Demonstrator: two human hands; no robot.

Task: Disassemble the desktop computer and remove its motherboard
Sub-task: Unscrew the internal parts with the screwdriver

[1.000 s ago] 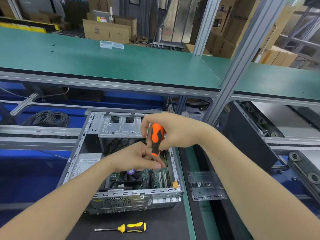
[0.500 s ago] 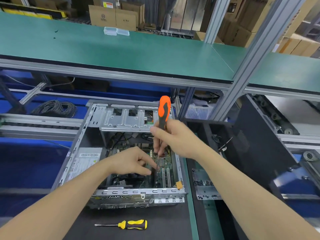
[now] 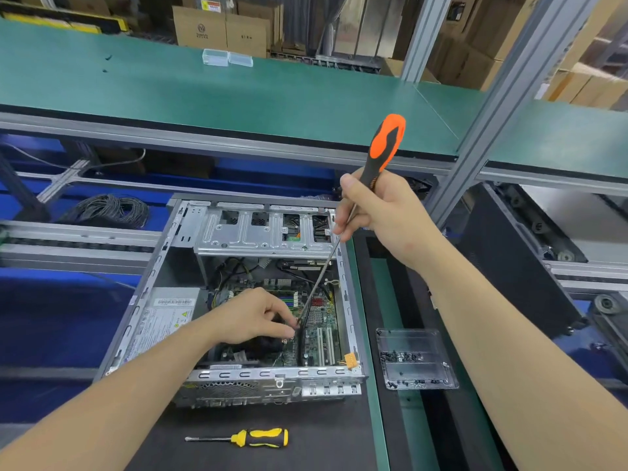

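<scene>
Right hand (image 3: 384, 219) is wrapped round the orange screwdriver (image 3: 385, 144) above the case (image 3: 272, 375), shaft slanting down-left to the motherboard (image 3: 319, 321) on the case floor, where the closer left hand (image 3: 255, 317) pinches the tip, presumably lining it up.

Bare left hand (image 3: 251, 316) and right hand (image 3: 384, 215), bare forearms (image 3: 509, 334)

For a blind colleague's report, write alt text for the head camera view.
The right hand grips an orange-and-black screwdriver, its shaft angled down to the motherboard inside an open desktop case, where the left hand pinches beside its tip. A yellow screwdriver lies before the case.
</scene>
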